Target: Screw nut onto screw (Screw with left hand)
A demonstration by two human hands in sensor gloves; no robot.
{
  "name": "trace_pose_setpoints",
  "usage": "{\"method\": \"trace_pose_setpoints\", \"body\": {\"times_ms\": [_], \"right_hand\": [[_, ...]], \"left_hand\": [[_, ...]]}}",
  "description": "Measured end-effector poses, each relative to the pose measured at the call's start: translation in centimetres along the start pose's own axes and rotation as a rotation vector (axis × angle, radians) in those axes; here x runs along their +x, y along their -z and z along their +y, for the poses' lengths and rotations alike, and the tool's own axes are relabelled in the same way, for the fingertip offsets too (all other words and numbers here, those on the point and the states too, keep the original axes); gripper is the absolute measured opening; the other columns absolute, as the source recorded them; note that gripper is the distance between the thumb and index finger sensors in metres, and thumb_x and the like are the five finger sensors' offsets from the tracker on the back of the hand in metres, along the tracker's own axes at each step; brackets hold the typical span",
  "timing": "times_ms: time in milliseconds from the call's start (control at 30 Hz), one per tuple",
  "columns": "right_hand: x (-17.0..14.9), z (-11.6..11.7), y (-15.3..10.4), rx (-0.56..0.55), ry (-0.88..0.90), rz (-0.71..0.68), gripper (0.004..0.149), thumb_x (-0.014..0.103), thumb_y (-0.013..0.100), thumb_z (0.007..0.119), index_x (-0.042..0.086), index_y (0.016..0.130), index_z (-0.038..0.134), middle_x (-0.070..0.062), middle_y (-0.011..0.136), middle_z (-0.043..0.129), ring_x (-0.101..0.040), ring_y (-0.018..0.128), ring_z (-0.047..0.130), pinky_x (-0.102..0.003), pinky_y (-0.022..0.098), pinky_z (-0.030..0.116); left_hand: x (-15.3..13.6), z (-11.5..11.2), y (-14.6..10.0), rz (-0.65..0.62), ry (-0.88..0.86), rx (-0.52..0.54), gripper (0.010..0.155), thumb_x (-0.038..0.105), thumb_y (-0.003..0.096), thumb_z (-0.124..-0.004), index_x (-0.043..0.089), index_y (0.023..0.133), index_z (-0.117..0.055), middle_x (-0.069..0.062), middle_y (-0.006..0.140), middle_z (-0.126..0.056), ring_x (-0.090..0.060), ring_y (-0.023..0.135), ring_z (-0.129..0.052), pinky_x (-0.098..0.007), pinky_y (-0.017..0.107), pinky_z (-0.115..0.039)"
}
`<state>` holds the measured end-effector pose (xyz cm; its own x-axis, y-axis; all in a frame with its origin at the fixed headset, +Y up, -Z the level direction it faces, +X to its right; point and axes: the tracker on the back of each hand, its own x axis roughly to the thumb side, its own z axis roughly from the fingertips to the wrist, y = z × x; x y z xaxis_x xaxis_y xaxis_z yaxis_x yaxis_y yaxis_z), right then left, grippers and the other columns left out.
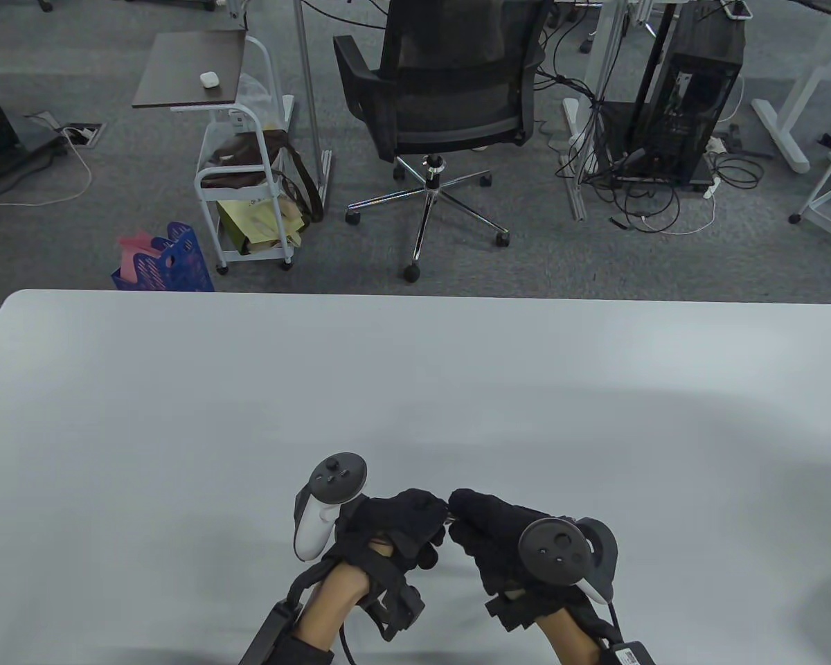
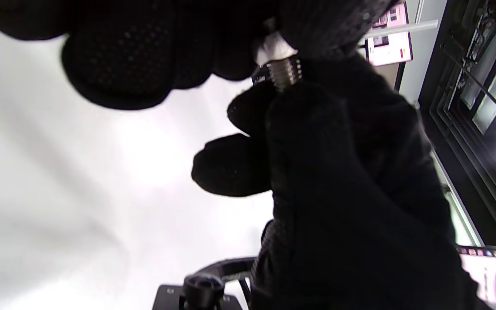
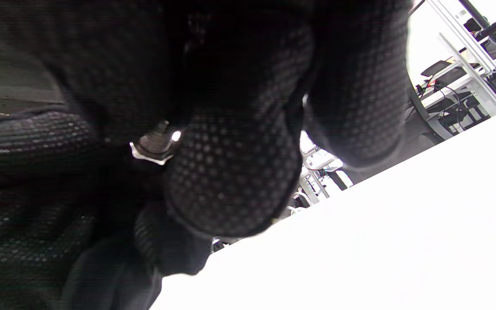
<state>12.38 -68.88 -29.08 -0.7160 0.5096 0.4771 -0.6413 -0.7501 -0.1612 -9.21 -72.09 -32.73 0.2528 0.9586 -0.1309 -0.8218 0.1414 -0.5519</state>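
Low in the table view's centre, the left hand and right hand are meeting fingertip to fingertip above the table. In the left wrist view's upper middle, the screw is showing bare thread between the two gloves, the right hand's fingers pinching its lower end. At the thread's upper end the left fingers are pinching a whitish piece, probably the nut. The screw's long axis is running from one hand to the other.

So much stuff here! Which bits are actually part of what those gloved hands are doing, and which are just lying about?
Part of the job:
left hand
right hand
screw, threads showing between the fingers
nut, pale piece on the screw

Just lying about:
office chair
blue basket
white trolley
computer tower
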Motion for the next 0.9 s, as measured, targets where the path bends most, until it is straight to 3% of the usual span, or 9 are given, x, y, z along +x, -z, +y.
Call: {"method": "trace_pose_setpoints", "body": {"times_ms": [133,233,300,433,500,600,700,833,900], "right_hand": [[-0.02,-0.04,0.02,-0.007,0.002,0.000,0.046,0.038,0.031,0.093,0.021,0.074,0.087,-0.001,0.061,0.105,-0.005,0.026,0.116,-0.040,0.037,0.099],[0.01,0.02,0.05,-0.006,0.003,-0.002,0.046,0.038,0.031,0.093,0.021,0.074,0.087,-0.001,0.061,0.105,-0.005,0.026,0.116,-0.040,0.037,0.099],[0.01,0.03,0.04,-0.003,-0.001,-0.005,0.046,0.038,0.031,0.093,0.022,0.074,0.087,-0.001,0.061,0.105,-0.005,0.026,0.116,-0.040,0.037,0.099],[0.00,-0.01,0.05,0.001,0.008,0.001,0.046,0.037,0.031,0.093,0.021,0.074,0.087,-0.001,0.061,0.104,-0.005,0.027,0.116,-0.041,0.037,0.099],[-0.05,-0.04,0.05,-0.003,0.012,0.005,0.046,0.037,0.031,0.093,0.022,0.074,0.087,-0.001,0.061,0.104,-0.005,0.027,0.116,-0.041,0.037,0.099],[-0.05,-0.07,0.06,-0.005,0.015,0.005,0.046,0.037,0.031,0.093,0.022,0.074,0.087,-0.001,0.062,0.104,-0.005,0.027,0.116,-0.040,0.037,0.099],[-0.05,-0.13,0.10,-0.004,0.015,0.002,0.045,0.037,0.032,0.093,0.022,0.074,0.087,-0.001,0.062,0.104,-0.005,0.027,0.116,-0.040,0.037,0.099],[-0.02,-0.16,0.09,-0.003,0.019,-0.002,0.045,0.037,0.031,0.093,0.022,0.074,0.087,-0.001,0.062,0.104,-0.005,0.027,0.116,-0.040,0.037,0.099],[0.00,-0.21,0.11,-0.008,0.018,-0.002,0.045,0.037,0.031,0.093,0.022,0.074,0.087,-0.001,0.062,0.104,-0.005,0.027,0.116,-0.040,0.037,0.099]], "left_hand": [[-0.32,0.03,-0.08,-0.002,-0.031,0.023,0.068,0.045,0.0447,-0.070,0.003,0.098,-0.065,-0.030,0.084,-0.078,-0.043,0.050,-0.092,-0.058,0.042,-0.071],[-0.45,0.11,0.01,0.007,-0.026,0.036,0.061,0.044,0.0441,-0.071,0.002,0.088,-0.078,-0.030,0.078,-0.085,-0.045,0.045,-0.094,-0.059,0.040,-0.072],[-0.24,0.05,0.02,0.006,-0.025,0.021,0.057,0.040,0.0444,-0.072,0.002,0.086,-0.078,-0.030,0.077,-0.086,-0.044,0.045,-0.094,-0.059,0.040,-0.072],[-0.10,0.00,0.06,-0.003,-0.028,-0.023,0.057,0.036,0.0451,-0.072,0.003,0.091,-0.070,-0.028,0.082,-0.080,-0.042,0.049,-0.092,-0.058,0.042,-0.071],[-0.28,0.03,-0.05,-0.004,-0.038,-0.004,0.067,0.043,0.0452,-0.070,0.004,0.098,-0.063,-0.029,0.085,-0.077,-0.042,0.050,-0.092,-0.057,0.043,-0.071],[-0.48,0.23,-0.12,0.006,-0.042,0.063,0.066,0.046,0.0439,-0.069,0.002,0.092,-0.075,-0.031,0.079,-0.084,-0.044,0.045,-0.094,-0.059,0.040,-0.072],[-0.29,0.25,0.01,-0.006,-0.047,0.039,0.056,0.041,0.0445,-0.071,0.003,0.084,-0.081,-0.029,0.075,-0.087,-0.044,0.043,-0.094,-0.059,0.039,-0.073],[-0.16,0.25,0.04,-0.013,-0.067,-0.025,0.055,0.036,0.0452,-0.071,0.004,0.090,-0.072,-0.027,0.082,-0.081,-0.042,0.048,-0.092,-0.058,0.041,-0.072],[-0.36,0.29,-0.12,-0.007,-0.079,-0.012,0.065,0.042,0.0457,-0.069,0.004,0.098,-0.064,-0.029,0.085,-0.077,-0.042,0.051,-0.091,-0.058,0.043,-0.071]]}}
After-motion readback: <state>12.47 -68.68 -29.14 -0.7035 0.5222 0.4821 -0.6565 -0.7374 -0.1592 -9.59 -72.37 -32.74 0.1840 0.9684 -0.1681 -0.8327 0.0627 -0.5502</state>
